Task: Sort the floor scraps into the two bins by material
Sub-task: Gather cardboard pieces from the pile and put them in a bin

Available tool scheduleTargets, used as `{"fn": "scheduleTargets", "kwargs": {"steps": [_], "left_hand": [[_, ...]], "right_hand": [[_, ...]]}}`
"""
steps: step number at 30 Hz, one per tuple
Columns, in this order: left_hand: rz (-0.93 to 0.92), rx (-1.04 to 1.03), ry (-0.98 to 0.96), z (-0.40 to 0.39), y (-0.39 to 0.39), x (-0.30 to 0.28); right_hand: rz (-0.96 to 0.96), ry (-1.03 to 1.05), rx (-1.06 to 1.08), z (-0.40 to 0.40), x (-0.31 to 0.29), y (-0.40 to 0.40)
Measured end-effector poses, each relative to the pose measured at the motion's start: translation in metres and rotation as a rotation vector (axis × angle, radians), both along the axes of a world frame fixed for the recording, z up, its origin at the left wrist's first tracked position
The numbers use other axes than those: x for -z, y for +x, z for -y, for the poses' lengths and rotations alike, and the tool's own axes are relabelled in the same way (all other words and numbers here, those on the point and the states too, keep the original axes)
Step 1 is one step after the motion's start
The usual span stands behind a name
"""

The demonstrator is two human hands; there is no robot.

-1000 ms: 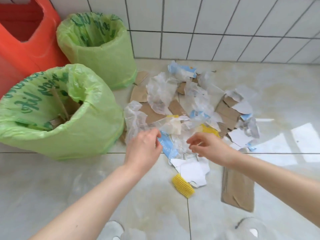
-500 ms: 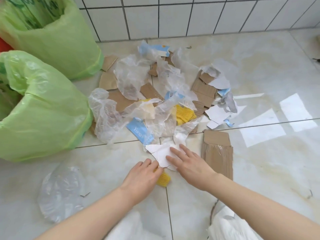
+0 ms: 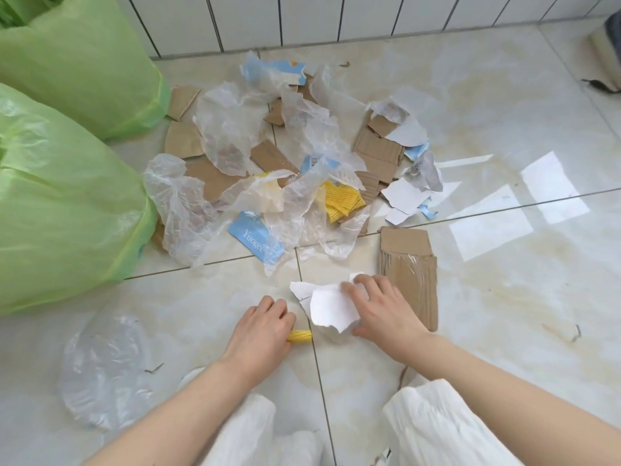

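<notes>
A pile of scraps lies on the tiled floor: clear plastic film [image 3: 228, 136], brown cardboard pieces [image 3: 379, 149], yellow corrugated bits [image 3: 341, 196] and a blue printed label [image 3: 255, 238]. Two bins lined with green bags stand at the left, the near bin [image 3: 64, 210] and the far bin [image 3: 80, 58]. My left hand [image 3: 260, 326] curls over a small yellow corrugated scrap [image 3: 300, 336] on the floor. My right hand [image 3: 383, 311] grips torn white paper scraps [image 3: 331, 306], thumb under their near edge.
A larger cardboard piece [image 3: 413, 280] with tape lies right of my right hand. A clear plastic sheet [image 3: 104, 368] lies on the floor at lower left. White-trousered knees [image 3: 433, 425] fill the bottom. The tiled wall [image 3: 302, 18] runs behind the pile.
Both hands dropped from the pile's middle to the near scraps. The right hand has gathered and lifted the white paper's edge; the left hand has closed over the yellow scrap.
</notes>
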State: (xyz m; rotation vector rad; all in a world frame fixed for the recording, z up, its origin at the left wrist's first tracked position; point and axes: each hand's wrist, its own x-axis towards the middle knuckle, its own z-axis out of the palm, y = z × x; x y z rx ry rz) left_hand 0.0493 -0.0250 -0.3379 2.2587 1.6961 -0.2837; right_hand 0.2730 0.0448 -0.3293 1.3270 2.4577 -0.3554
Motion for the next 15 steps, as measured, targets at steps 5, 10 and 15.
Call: {"fn": "scheduleTargets", "kwargs": {"steps": [5, 10, 15], "left_hand": [[0.069, -0.021, -0.017, -0.002, -0.001, -0.003], [0.210, -0.187, -0.101, -0.009, 0.006, -0.017], [0.313, -0.277, -0.123, -0.023, 0.020, -0.035]], "right_hand": [[-0.014, -0.043, -0.068, -0.007, -0.008, -0.005], [-0.164, -0.009, -0.024, -0.012, -0.010, 0.002], [-0.411, -0.096, 0.317, -0.023, -0.034, 0.011]]}}
